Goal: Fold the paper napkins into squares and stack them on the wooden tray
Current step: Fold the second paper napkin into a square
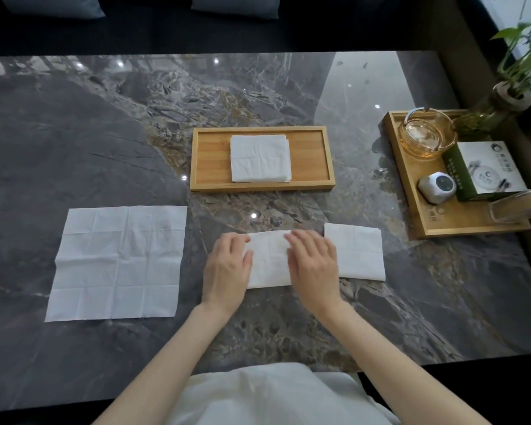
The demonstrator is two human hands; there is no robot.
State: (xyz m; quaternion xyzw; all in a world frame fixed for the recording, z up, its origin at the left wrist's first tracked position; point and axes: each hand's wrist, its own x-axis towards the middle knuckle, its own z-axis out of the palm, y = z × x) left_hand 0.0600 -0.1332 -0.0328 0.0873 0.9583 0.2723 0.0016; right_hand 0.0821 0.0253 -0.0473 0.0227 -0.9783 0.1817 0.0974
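Observation:
A white paper napkin folded into a long strip [270, 259] lies on the marble table in front of me. My left hand [227, 268] rests flat on its left end and my right hand [313, 265] presses flat on its middle; its right part [360, 256] sticks out past my right hand. Both hands have fingers spread and grip nothing. Beyond them stands the wooden tray [210, 157] with a stack of folded square napkins [259, 157] on it. An unfolded napkin [117, 262] lies flat to the left.
A second wooden tray [436, 222] at the right holds a glass ashtray [426, 136], a green-and-white box [485, 170] and a small white clock [437, 185]. A potted plant [509, 96] stands behind it. The table's near edge is close to my body.

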